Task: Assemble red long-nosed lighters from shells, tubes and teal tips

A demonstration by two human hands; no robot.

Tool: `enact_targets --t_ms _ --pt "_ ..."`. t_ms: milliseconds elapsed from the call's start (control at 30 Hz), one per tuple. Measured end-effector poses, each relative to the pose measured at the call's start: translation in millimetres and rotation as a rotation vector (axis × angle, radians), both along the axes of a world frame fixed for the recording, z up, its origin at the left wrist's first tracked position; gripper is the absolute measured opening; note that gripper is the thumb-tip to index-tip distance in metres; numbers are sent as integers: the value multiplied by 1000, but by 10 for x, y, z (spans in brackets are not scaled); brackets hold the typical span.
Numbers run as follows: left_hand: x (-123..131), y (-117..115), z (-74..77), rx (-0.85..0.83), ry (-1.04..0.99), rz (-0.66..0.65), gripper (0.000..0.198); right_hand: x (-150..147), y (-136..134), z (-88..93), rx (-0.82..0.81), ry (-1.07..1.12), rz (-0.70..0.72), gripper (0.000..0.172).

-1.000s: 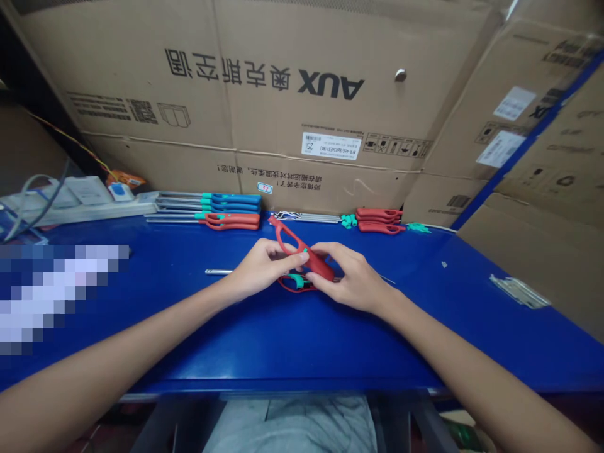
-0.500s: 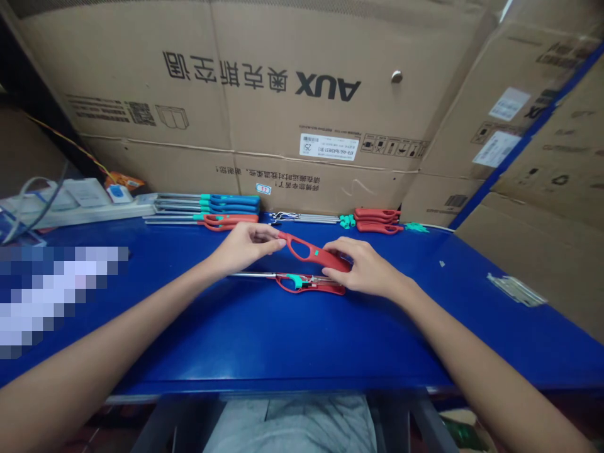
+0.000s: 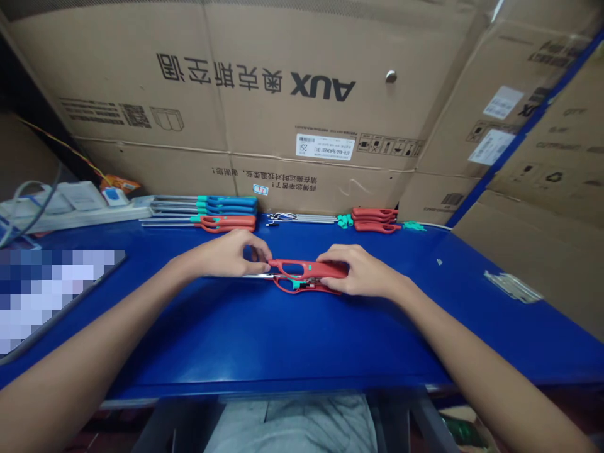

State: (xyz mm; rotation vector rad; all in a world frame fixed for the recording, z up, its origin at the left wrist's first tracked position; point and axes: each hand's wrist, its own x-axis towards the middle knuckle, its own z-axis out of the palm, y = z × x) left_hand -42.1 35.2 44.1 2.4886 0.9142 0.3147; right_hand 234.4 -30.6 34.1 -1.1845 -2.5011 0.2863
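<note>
Red plastic half-shell of a long utility lighter (image 3: pixel 309 269) is held level in both hands, close above the middle of the blue workbench (image 3: pixel 189 343). It lies directly over an open lower lighter body (image 3: pixel 306 287), a red casing with a green part inside and a steel nozzle tube (image 3: pixel 257 275) running out to the left; I cannot tell whether the two pieces touch. The left hand (image 3: pixel 224 255) is closed around the shell's looped end, its fingertips (image 3: pixel 257 253) curling down against the red plastic. The right hand (image 3: pixel 361 272) grasps the thicker end from above, its fingers (image 3: pixel 330 253) laid across the top of the shell. Farther along the bench, against the cardboard cartons (image 3: pixel 321 94), lie a row of blue-handled lighters (image 3: pixel 226 201), red-handled lighters (image 3: pixel 224 221), a bundle of steel tubes (image 3: pixel 297 218), small green parts (image 3: pixel 345 220) and more red lighter shells (image 3: pixel 375 217). A white power strip (image 3: pixel 80 204) sits at the far left of the bench, beside a pixelated patch too blurred to read, and a small pile of silvery parts (image 3: pixel 512 287) lies at the right.
</note>
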Motion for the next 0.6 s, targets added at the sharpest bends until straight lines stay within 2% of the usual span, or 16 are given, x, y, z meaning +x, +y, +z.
enact_targets --t_ms 133,433,600 --pt "-11 11 -6 -21 28 -15 30 0 5 -31 -8 -6 17 32" --pt "16 -15 -17 -77 17 -61 17 -22 -13 -22 -38 -21 27 33" --pt "39 -32 -25 -26 38 -68 20 -4 -2 -16 -16 -21 16 33"
